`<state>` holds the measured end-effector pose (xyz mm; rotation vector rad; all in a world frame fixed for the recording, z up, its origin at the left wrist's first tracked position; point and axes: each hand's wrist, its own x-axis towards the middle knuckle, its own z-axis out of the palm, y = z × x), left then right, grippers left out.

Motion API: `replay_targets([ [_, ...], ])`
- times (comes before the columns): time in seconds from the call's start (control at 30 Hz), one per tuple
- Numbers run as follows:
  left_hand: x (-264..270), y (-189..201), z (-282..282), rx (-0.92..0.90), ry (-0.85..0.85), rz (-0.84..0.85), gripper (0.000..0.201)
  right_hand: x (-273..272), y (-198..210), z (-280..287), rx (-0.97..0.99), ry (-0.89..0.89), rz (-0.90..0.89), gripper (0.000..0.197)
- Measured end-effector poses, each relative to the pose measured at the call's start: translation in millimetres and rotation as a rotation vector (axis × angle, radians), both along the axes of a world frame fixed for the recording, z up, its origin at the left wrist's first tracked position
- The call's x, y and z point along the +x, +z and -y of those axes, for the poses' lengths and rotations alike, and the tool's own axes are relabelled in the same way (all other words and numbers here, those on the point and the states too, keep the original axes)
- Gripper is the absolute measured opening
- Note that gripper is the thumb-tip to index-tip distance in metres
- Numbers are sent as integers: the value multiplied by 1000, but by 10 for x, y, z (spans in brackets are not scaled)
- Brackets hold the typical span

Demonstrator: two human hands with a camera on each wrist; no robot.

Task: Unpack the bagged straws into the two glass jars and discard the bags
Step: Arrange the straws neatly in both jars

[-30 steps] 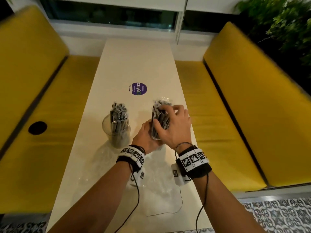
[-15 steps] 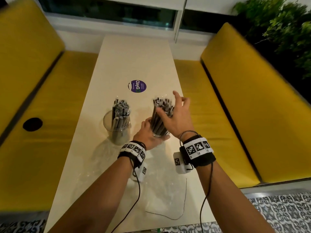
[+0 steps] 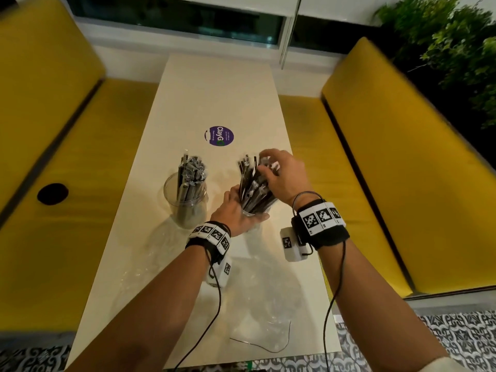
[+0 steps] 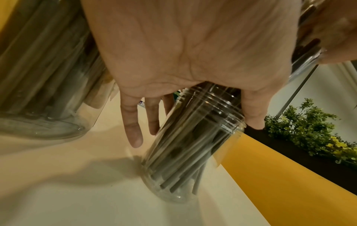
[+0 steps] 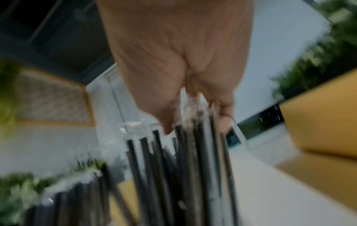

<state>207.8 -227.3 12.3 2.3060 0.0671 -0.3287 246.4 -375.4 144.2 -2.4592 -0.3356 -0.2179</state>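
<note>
Straws: dark wrapped straws (image 3: 256, 187) stand fanned in the right jar (image 4: 185, 156), on the desk (image 3: 214, 89) near its right edge
Left jar: left jar (image 3: 185, 202) stands just beside, packed with more straws (image 3: 189, 174)
Left hand: left hand (image 3: 237, 213) wraps the right jar, thumb and fingers curled round its threaded neck
Right hand: right hand (image 3: 281, 174) pinches the straw tops with bent fingers
Bags: clear bags (image 3: 257, 299) lie crumpled on the near desk
Sticker: purple sticker (image 3: 218, 135) beyond the jars
</note>
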Motion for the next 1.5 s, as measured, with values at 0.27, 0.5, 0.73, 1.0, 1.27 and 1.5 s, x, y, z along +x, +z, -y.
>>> replay_targets([
  [0.27,-10,-21,-18,-124,80,-21,115,202,222,7,-132,-89,233,31],
  [0.5,-21,-44,-31,-158,77,-8,119,330,131,42,-174,-18,-10,43],
  [0.73,-24,-15,-19,-120,87,-37,128,266,35,-51,-68,123,-36,9],
  [1.0,-30,27,-14,-65,63,-41,126,251,-65,-2,-162,-95,-26,54],
  [1.27,-61,86,-29,-93,86,-92,122,356,133,-209,-162,328,-93,14],
  [1.5,-67,87,-21,-55,58,-70,120,263,-26,2,-262,-48,-104,27],
])
